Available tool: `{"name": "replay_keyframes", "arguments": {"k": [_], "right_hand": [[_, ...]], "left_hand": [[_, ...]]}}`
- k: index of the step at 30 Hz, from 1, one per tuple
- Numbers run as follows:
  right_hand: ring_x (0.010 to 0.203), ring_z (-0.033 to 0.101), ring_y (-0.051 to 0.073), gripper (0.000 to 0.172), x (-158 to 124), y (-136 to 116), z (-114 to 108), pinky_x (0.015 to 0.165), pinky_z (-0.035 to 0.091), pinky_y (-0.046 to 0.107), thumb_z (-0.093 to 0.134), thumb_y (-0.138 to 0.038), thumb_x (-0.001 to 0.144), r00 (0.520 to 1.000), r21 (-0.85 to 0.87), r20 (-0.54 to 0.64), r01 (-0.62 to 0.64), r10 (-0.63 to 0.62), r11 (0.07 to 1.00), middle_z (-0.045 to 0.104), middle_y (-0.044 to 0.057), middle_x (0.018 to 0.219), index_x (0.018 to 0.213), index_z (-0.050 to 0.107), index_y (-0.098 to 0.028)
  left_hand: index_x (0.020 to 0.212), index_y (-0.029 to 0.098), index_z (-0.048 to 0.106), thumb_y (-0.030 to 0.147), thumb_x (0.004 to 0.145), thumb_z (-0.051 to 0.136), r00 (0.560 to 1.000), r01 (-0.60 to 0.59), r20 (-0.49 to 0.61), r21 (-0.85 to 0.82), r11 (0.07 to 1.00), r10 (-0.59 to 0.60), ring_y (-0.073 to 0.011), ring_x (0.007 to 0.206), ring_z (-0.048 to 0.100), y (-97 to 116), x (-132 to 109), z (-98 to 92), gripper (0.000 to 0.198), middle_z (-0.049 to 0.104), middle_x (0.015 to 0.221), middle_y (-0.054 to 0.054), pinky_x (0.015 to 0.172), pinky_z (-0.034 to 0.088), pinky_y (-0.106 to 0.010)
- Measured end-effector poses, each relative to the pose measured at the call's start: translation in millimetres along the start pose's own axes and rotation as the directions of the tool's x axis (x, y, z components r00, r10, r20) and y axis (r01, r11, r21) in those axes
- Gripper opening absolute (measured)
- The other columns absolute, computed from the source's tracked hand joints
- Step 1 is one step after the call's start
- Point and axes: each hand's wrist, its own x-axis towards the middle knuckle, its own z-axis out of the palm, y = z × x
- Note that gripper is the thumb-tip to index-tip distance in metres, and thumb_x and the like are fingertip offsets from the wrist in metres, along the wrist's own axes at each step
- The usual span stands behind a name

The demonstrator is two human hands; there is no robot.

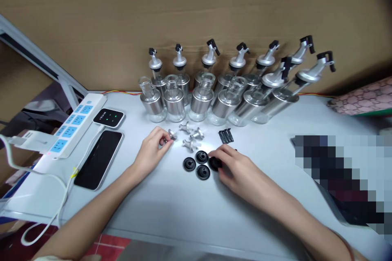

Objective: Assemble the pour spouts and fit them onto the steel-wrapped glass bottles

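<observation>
My left hand pinches a small silver pourer spout just above the white table. Other silver spouts lie loose right beside it. My right hand closes its fingers on a black round rubber stopper. Three more black stoppers lie between my hands. A small bunch of black pins rests just beyond my right hand.
Two rows of glass-and-steel oil bottles stand against the cardboard wall, the back ones fitted with spouts. At the left lie a blue-socket power strip, a small black device and a phone. A blurred patch covers the right.
</observation>
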Motion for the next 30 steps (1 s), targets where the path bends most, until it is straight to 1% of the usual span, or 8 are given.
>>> {"name": "replay_keyframes", "arguments": {"k": [3, 5, 7, 10, 13, 19, 24, 30], "right_hand": [[0.083, 0.062, 0.020, 0.053, -4, -2, 1, 0.077, 0.054, 0.038, 0.050, -0.005, 0.078, 0.999, 0.124, 0.022, -0.038, 0.036, 0.992, 0.061, 0.010, 0.103, 0.129, 0.048, -0.017], [0.084, 0.062, 0.020, 0.053, -6, -3, 0, 0.078, 0.054, 0.038, 0.055, -0.013, 0.080, 0.998, 0.192, 0.037, -0.061, 0.055, 0.979, 0.060, 0.010, 0.105, 0.132, 0.045, -0.019], [0.087, 0.062, 0.020, 0.051, -7, -4, -1, 0.080, 0.054, 0.039, 0.059, -0.023, 0.082, 0.996, 0.221, 0.046, -0.081, 0.072, 0.972, 0.060, 0.010, 0.109, 0.132, 0.045, -0.020], [0.096, 0.063, 0.022, 0.051, -7, -4, 1, 0.086, 0.054, 0.042, 0.065, -0.031, 0.081, 0.997, 0.237, 0.035, -0.068, 0.062, 0.969, 0.056, 0.013, 0.122, 0.128, 0.050, -0.020], [0.102, 0.063, 0.024, 0.045, -7, -3, 7, 0.089, 0.054, 0.043, 0.065, -0.023, 0.080, 1.000, 0.239, -0.013, -0.016, 0.019, 0.971, 0.055, 0.013, 0.125, 0.124, 0.054, -0.019], [0.101, 0.064, 0.023, 0.040, -7, -8, 14, 0.088, 0.055, 0.041, 0.061, -0.013, 0.081, 0.998, 0.269, -0.031, 0.068, -0.062, 0.961, 0.062, 0.012, 0.114, 0.120, 0.055, -0.016], [0.106, 0.063, 0.022, 0.043, -9, -13, 13, 0.091, 0.055, 0.038, 0.061, -0.013, 0.080, 0.993, 0.340, -0.043, 0.115, -0.107, 0.933, 0.060, 0.012, 0.120, 0.121, 0.055, -0.019], [0.103, 0.063, 0.020, 0.038, -8, -10, 10, 0.090, 0.055, 0.039, 0.056, -0.019, 0.085, 0.997, 0.383, -0.076, 0.046, -0.019, 0.922, 0.058, 0.010, 0.121, 0.122, 0.052, -0.023]], "left_hand": [[0.100, 0.020, 0.057, 0.024, 0.092, 0.051, 0.992, -0.101, 0.075, -0.049, 0.994, 0.105, -0.0174, 0.094, 0.061, 5, -2, 2.9, 0.011, 0.058, 0.116, -0.008, 0.087, 0.050, -0.032], [0.111, 0.020, 0.054, 0.026, 0.095, 0.048, 0.977, -0.167, 0.124, -0.071, 0.983, 0.174, -0.0212, 0.117, 0.054, 10, -4, 4.3, 0.019, 0.052, 0.131, -0.011, 0.100, 0.044, -0.036], [0.118, 0.019, 0.051, 0.029, 0.096, 0.046, 0.966, -0.196, 0.158, -0.061, 0.979, 0.203, -0.0237, 0.127, 0.047, 13, -8, 5.1, 0.025, 0.048, 0.136, -0.013, 0.104, 0.041, -0.038], [0.117, 0.018, 0.052, 0.038, 0.097, 0.042, 0.959, -0.198, 0.202, -0.021, 0.980, 0.198, -0.0249, 0.110, 0.055, 17, -13, 5.7, 0.030, 0.055, 0.120, -0.013, 0.094, 0.046, -0.039], [0.110, 0.017, 0.054, 0.050, 0.096, 0.040, 0.919, -0.221, 0.333, -0.010, 0.975, 0.211, -0.0236, 0.093, 0.058, 22, -15, 6.7, 0.038, 0.060, 0.104, -0.010, 0.083, 0.048, -0.038], [0.133, 0.015, 0.043, 0.064, 0.090, 0.040, 0.830, -0.330, 0.474, -0.005, 0.944, 0.293, -0.0290, 0.111, 0.052, 30, -12, 9.5, 0.066, 0.056, 0.127, -0.017, 0.094, 0.042, -0.043], [0.137, 0.015, 0.040, 0.063, 0.091, 0.038, 0.821, -0.364, 0.473, 0.002, 0.932, 0.319, -0.0310, 0.129, 0.041, 25, -14, 9.3, 0.066, 0.045, 0.143, -0.019, 0.104, 0.034, -0.047], [0.137, 0.016, 0.040, 0.066, 0.088, 0.043, 0.800, -0.376, 0.499, -0.013, 0.926, 0.332, -0.0316, 0.126, 0.044, 25, -14, 8.6, 0.071, 0.048, 0.139, -0.019, 0.103, 0.034, -0.050]]}}
